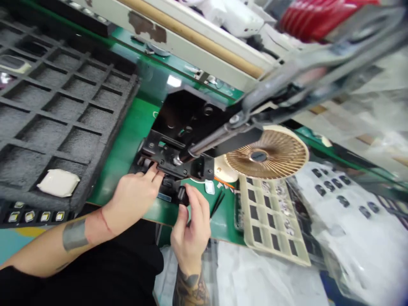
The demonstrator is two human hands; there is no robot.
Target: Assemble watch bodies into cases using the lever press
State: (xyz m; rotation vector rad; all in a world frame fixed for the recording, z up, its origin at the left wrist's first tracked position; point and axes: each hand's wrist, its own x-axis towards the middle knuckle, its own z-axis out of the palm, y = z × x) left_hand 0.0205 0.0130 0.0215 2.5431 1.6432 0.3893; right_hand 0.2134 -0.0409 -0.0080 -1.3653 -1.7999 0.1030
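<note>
A black toggle press [188, 148] with a long metal lever stands on the green bench. My left hand [137, 193] reaches in from the left, two fingers stretched out under the edge of its front plate, the fingertips partly hidden. Near the press's front right corner, my right hand [193, 225] pinches a small black part [182, 195] between thumb and fingers. Whether this part is loose or joined to the press base cannot be made out. Black tweezers [217, 203] lie on the bench just right of my right hand.
On the left lies a grey foam tray [60, 123] with a white piece [59, 182] in one pocket. A gold desk fan [267, 153] stands behind a cream compartment box [270, 221]. The lever [270, 97] slants up to the right, near plastic bags [353, 221] with small black parts.
</note>
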